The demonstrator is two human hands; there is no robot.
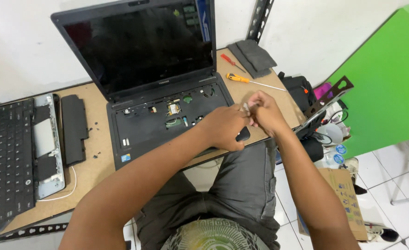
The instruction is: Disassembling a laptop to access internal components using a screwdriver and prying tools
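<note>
Both hands meet at the near right corner of the open black laptop (pixel 167 111): left hand (pixel 225 127) and right hand (pixel 265 112) pinch one small pale piece (pixel 246 107), fingers nearly closed.

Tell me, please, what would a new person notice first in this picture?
The open black laptop at the table's middle, its keyboard removed and inner parts exposed. Over its right front corner, the left hand and right hand meet around a small pale piece. A detached keyboard lies far left.
</note>
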